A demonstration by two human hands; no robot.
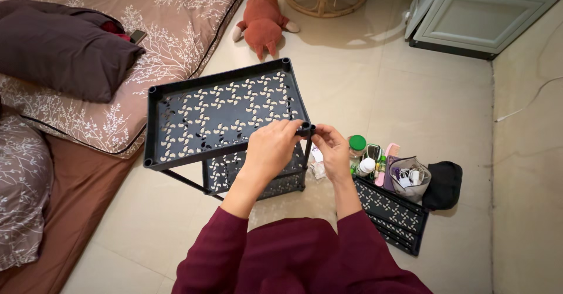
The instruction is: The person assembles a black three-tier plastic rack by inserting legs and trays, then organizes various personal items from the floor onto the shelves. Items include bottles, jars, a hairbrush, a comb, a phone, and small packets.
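A black plastic rack stands on the tiled floor, its top shelf (193,124) pierced with a cut-out pattern and a lower shelf (234,171) beneath it. My left hand (271,148) grips the near right corner socket of the top shelf. My right hand (334,150) pinches the same corner from the right side, fingers around the post (307,147) there. Both sleeves are dark red.
Another black shelf panel (393,215) lies on the floor at right, next to a grey pouch (410,179), a black pouch (444,184), small bottles and a green-lidded jar (356,145). A mattress with pillows (64,48) lies left. A stuffed toy (262,24), stool and cabinet (481,12) stand behind.
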